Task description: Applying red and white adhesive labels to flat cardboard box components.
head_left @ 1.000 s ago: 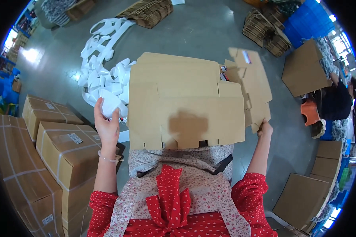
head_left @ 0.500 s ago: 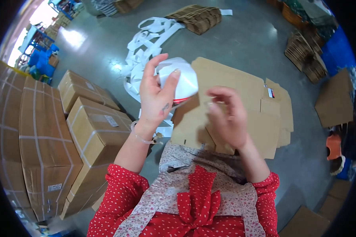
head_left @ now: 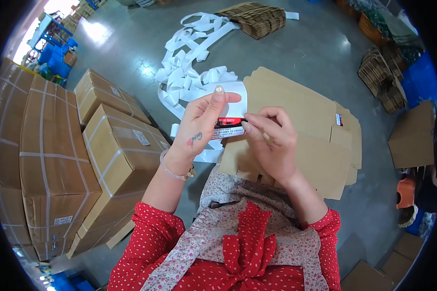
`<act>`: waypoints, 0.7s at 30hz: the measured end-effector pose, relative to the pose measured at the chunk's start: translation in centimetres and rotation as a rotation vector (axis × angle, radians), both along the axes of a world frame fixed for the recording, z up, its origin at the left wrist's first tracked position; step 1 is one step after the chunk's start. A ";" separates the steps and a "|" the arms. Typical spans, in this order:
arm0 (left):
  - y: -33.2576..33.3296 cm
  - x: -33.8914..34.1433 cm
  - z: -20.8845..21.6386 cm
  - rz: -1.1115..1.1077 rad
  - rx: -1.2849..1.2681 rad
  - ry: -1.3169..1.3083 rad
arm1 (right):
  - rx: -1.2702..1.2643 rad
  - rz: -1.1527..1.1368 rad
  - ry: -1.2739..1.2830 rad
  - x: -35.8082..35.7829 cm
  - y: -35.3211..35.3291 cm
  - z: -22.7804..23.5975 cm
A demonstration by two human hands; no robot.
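**boxnewbie:** what's going on in this head-cam shot? looks like a label job

**tapeguy:** yep. The left hand [head_left: 199, 127] is up in front of the chest with its grip closed on a white label sheet [head_left: 230, 99], thumb on the near face, fingers behind. On that sheet there's a red and black sticker [head_left: 229, 127]. The right hand [head_left: 272, 140] has its grip pinched narrow, thumb and forefinger right at the sticker's right end, like it's picking at the edge. Can't tell from here if the corner has lifted off the backing at all

**boxnewbie:** and the cardboard?

**tapeguy:** flat carton blank [head_left: 301, 131], unfolded, lying across the lap just under and behind both hands. A small sticker [head_left: 338, 119] is on its right flap. Sealed taped boxes [head_left: 116, 145] are stacked on the person's left, and a heap of white backing strips [head_left: 189, 72] is on the floor [head_left: 301, 43] beyond

**boxnewbie:** any tips for peeling well?

**tapeguy:** my take: bend the backing away from the sticker with the left hand so the corner pops up by itself, then catch it with a nail and pull low and slow along its length. Touch only the very edge so the glue stays clean. Keep the blank flat on the lap so there's a firm face to press onto
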State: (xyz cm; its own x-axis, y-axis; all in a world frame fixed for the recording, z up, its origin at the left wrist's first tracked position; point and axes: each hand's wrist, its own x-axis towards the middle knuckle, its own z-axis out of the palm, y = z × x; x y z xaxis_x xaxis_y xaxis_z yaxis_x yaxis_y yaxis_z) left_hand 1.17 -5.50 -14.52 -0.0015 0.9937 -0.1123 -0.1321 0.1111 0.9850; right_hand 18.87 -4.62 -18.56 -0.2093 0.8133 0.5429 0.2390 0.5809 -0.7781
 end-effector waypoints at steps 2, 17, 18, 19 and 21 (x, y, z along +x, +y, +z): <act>0.1 -0.2 -0.5 0.002 -0.024 0.000 | 0.085 -0.085 -0.062 -0.3 -0.8 -0.5; -0.5 -4.5 -11.3 0.338 -0.022 0.566 | -0.538 -0.190 -0.150 0.9 -0.1 -3.3; -0.7 -3.8 -11.3 0.251 0.015 0.658 | -0.525 -0.191 -0.161 0.8 0.1 -3.6; -0.9 -3.1 -11.3 0.163 0.053 0.748 | -0.511 -0.193 -0.172 0.6 0.2 -3.9; -1.0 -1.9 -11.0 0.124 0.068 0.806 | -0.499 -0.191 -0.179 0.4 0.3 -4.4</act>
